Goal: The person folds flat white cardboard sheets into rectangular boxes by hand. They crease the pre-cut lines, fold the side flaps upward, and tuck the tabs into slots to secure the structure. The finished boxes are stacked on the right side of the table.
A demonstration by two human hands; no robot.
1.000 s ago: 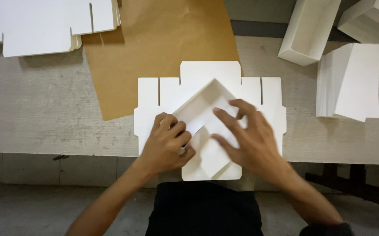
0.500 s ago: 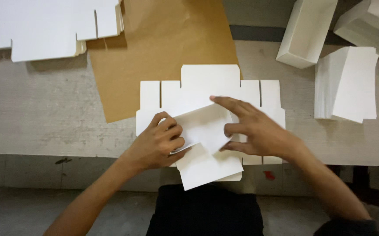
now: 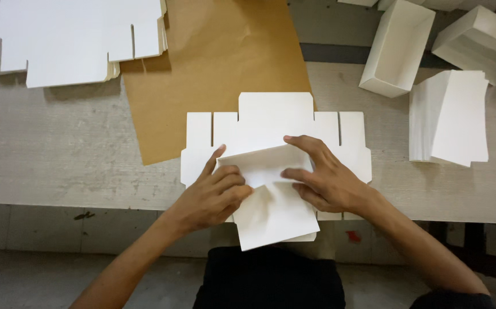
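Paper sheet [image 3: 271,212], white and partly folded, lies on a flat die-cut box blank [image 3: 276,123] at the near edge of a pale grey surface [image 3: 59,154], its lower end hanging past that edge. Two bare hands work it. One left hand [image 3: 216,194] has its fingers curled over the sheet's left side, thumb stretched up along the fold, so its grip is closed on the sheet. One right hand [image 3: 322,180] presses the sheet's right side, fingers bent over the raised upper fold and holding it.

One box blank sits under the sheet, white, with slotted flaps along its top and sides. One brown paper [image 3: 219,68] lies beneath the blank's upper left part and reaches toward the far edge. One stack of blanks [image 3: 68,40] rests at the far left, touching the brown paper's corner. At the far right stand two open white boxes, one tall and narrow [image 3: 397,48], one wider [image 3: 479,43] at the frame's corner. One stack of white sheets [image 3: 448,117] lies just below them, well apart from the hands.
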